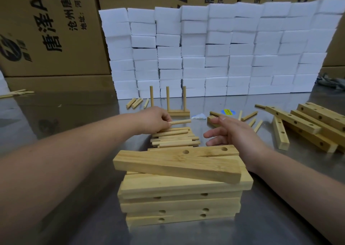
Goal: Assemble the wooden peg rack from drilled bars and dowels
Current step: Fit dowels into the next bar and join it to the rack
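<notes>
The shiny steel bench [74, 114] stands before stacked white blocks [214, 49] and cardboard boxes [46, 30]. The left hand [153, 119] pinches a dowel [180, 122]; the right hand [235, 132] is spread wide.

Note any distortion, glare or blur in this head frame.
Head view: strong wide-angle bowing, so the foam block wall curves and the cartons lean; the steel table mirrors them softly, without harsh glare; lighting is even; the left hand, its dowel and the right hand are sharp.
</notes>
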The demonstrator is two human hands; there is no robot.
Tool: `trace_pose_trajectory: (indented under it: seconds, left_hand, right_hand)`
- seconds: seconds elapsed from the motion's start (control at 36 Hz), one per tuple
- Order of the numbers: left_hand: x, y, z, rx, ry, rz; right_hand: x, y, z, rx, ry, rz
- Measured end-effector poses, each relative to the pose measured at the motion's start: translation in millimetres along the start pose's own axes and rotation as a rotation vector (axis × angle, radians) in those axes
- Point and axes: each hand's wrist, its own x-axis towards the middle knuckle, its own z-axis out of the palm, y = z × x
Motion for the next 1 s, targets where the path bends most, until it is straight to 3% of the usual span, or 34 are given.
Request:
trace_pose_trajectory:
  seconds: [0.28, 0.5, 0.64, 0.81, 0.89, 1.0]
  left_hand:
    - [-35, 22, -10, -0.269, 0.183, 0.090]
    - [-55, 31, 1, -0.402, 0.119, 0.093]
    - [-56, 33, 5, -0.393, 0.097, 0.106]
    - [-71, 44, -18, -0.277, 0.042, 0.064]
    - [-95, 59, -50, -0.214, 0.041, 0.134]
    - [-133, 86, -69, 0.114, -0.038, 0.234]
  right_hand:
    - [-1, 3, 3, -0.099, 0.020, -0.088]
    - [-7, 1, 5, -0.184, -0.042, -0.191]
    - [-5, 2, 5, -0.195, -0.048, -0.142]
    - [-2, 3, 4, -0.145, 0.013, -0.125]
    - [-1, 3, 3, -0.098, 0.043, -0.131]
    - [0, 4, 1, -0.062, 0.037, -0.138]
